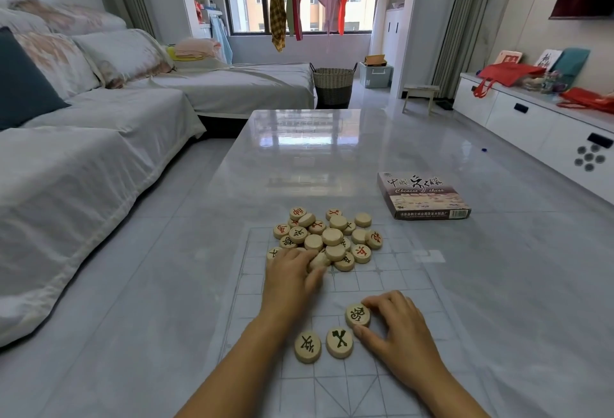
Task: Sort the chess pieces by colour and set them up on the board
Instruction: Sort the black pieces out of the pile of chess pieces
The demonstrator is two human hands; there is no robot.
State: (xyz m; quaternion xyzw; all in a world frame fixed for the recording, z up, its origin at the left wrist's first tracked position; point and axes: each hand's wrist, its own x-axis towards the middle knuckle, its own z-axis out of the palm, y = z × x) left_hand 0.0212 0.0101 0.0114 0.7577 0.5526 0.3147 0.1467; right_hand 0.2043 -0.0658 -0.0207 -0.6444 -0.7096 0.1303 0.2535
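Fingers: the right hand [395, 328] had thumb and fingertips [373, 301] clamped on the rim of a green-marked disc [358, 315], on the board's near half. The left hand [289, 279] lay with fingers curled over discs at the heap's near edge; whether they gripped one could not be told.
Board: a pale gridded sheet [392, 279] lay flat on the glossy table [299, 151].
Heap: unsorted red and green discs [332, 238] were piled on the board's far-left part, several face down.
Box: the set's carton [423, 195] sat just beyond the board's far-right corner.
Pair: two green discs [307, 347] lay face up on the board's near half, left of the held one.
Handling: each disc looked light, rigid and smooth, likely to slide on the slick sheet, and best pinched by its rim.
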